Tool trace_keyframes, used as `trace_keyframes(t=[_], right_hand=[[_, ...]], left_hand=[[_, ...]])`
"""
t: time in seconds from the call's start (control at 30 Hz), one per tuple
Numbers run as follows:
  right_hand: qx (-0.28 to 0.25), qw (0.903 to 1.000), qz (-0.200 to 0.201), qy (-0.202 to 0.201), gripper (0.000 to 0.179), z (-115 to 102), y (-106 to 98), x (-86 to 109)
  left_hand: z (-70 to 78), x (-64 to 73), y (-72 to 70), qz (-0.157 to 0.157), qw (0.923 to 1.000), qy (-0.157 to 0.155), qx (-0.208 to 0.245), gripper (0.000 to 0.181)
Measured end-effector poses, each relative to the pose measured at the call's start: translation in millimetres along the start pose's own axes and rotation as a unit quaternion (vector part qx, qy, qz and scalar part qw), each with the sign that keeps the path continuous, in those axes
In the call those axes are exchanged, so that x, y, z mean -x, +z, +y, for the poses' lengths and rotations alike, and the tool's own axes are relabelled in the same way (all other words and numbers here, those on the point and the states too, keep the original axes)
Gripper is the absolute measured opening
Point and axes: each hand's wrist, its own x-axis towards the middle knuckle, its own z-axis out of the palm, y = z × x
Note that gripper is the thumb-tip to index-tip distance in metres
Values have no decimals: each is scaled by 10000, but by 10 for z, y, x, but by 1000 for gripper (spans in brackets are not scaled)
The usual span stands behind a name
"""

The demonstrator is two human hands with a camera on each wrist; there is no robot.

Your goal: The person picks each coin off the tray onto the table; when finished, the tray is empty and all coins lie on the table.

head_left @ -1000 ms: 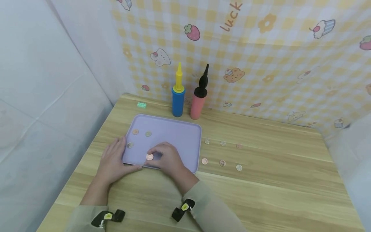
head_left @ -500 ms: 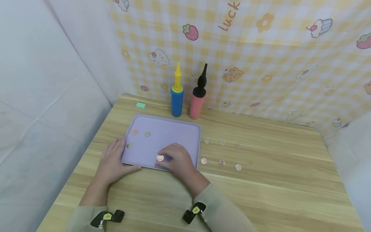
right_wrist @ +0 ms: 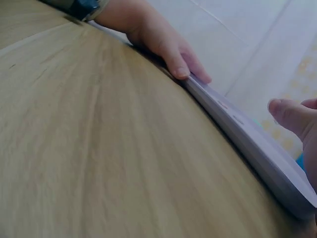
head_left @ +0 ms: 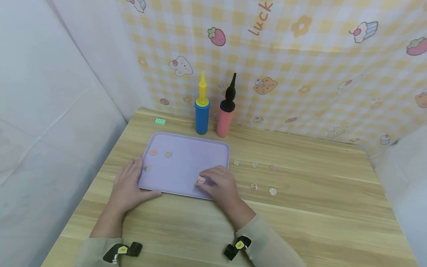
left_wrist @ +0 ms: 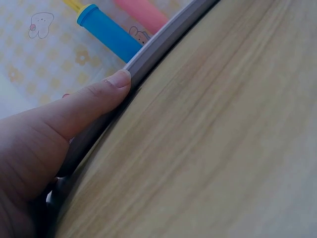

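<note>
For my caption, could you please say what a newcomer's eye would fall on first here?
Probably the blue pump and pink pump, upright at the back of the table before yellow-checked cloth. Next, the lavender tray in front, over which the right hand pinches a coin.

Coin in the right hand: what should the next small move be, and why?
Probably carry the coin rightward past the tray toward the table: the right hand pinching it has been moving that way, and other coins lie there.
</note>
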Motion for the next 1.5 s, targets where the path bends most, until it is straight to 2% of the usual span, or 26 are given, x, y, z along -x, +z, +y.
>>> trace_keyframes(t=[0.2, 0.47, 0.53, 0.77, 1.17, 1.27, 1.33, 1.4, 1.5], right_hand=[[196, 9990, 159, 355, 36, 153, -205, 139], [355, 9917, 340, 1189, 32, 291, -576, 309], [368, 9901, 406, 1295, 32, 327, -647, 342], [754, 9877, 651, 1210, 34, 456, -848, 444], [1510, 9767, 1157, 995, 32, 738, -1206, 539], [1754, 9695, 1212, 1212, 33, 806, -1307, 595], [1964, 9612, 1193, 1528, 34, 855, -1388, 637], [2123, 9497, 1108, 2019, 34, 902, -1475, 676], [2270, 9267, 930, 2847, 35, 966, -1613, 716]], left_hand=[[9, -4, 0, -38, 10000, -19, 1, 143], [21, -14, -8, -45, 10000, -34, 18, 144], [16, -14, -10, -43, 10000, -34, 15, 144], [-10, -2, -9, -21, 10000, -28, -17, 144], [-44, -7, 0, -16, 10000, 12, -70, 145], [-37, 1, 6, -23, 10000, 12, -82, 145], [-27, 3, 8, -18, 10000, 25, -83, 145], [-19, 1, 10, -4, 10000, 39, -84, 144], [-12, -6, 11, 7, 9999, 57, -90, 144]])
